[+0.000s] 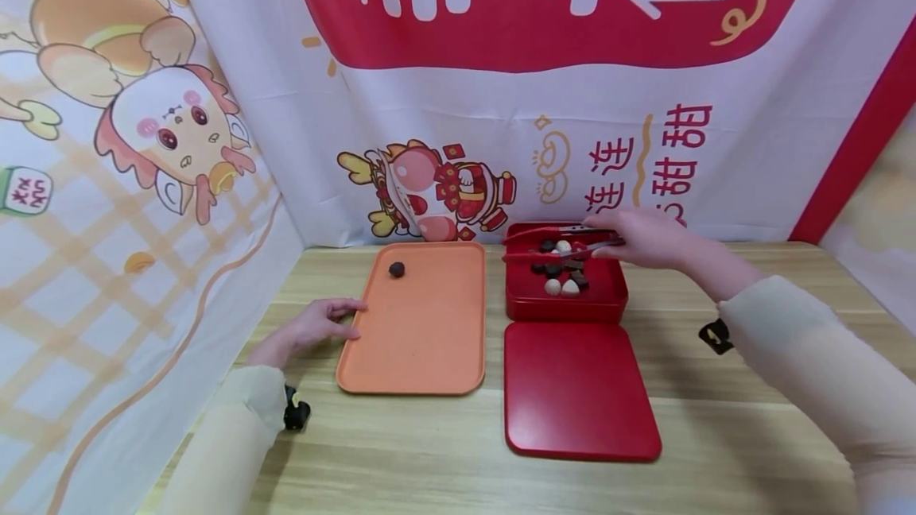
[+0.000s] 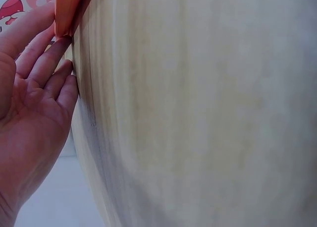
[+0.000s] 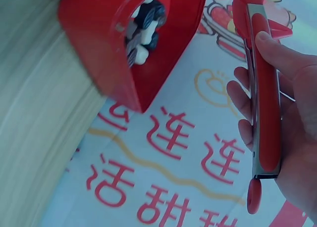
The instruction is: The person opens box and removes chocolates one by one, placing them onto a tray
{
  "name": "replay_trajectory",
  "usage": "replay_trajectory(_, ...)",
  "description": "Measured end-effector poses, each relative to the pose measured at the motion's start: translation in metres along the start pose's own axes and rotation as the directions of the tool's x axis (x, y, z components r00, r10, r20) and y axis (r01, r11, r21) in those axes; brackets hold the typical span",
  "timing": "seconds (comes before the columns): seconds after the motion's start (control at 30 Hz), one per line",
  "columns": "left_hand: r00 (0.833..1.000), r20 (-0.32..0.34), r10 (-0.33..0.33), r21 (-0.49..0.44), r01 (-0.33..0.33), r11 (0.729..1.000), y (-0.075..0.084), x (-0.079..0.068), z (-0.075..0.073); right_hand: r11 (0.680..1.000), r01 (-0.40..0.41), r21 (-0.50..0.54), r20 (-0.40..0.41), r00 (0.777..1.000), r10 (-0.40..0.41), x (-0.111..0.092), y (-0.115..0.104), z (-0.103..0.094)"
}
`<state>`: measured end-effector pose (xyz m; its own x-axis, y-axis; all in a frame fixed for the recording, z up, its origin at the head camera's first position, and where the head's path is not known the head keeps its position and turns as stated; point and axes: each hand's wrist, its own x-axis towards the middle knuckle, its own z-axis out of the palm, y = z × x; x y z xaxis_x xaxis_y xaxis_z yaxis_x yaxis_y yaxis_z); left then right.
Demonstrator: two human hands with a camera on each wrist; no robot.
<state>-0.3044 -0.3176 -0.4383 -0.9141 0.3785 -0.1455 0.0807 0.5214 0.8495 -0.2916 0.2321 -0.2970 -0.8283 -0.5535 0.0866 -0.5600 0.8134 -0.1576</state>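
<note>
Tray [image 1: 422, 340], mid-frame: one sweet [image 1: 397, 269]; work apparently barely begun. Box [image 1: 565, 310], right of centre: several sweets [image 1: 570, 288] left. Right grip [image 1: 640, 238]: curled round tongs [image 3: 267, 98]. Left grip [image 1: 318, 323]: fingers loosely extended, touching tray.

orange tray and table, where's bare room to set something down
The orange tray is bare from its dark ball to its near rim. The wooden table is bare in front of the tray and right of the red lid. Crowded: the red box, with small pieces inside and tongs in the right hand above.
</note>
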Motion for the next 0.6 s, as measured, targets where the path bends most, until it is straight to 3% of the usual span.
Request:
replay_trajectory(0.3, 1.000, 0.016, 0.021, 0.028, -0.021, 0.999, 0.001, -0.001, -0.001, 0.999, -0.038, -0.028, 0.074, 0.996, 0.040, -0.020, 0.013, -0.001)
replay_trajectory(0.6, 1.000, 0.012, 0.013, 0.032, -0.013, 0.999, 0.002, -0.001, -0.001, 0.998, -0.049, -0.044, 0.098, 0.994, 0.053, -0.029, 0.029, 0.007)
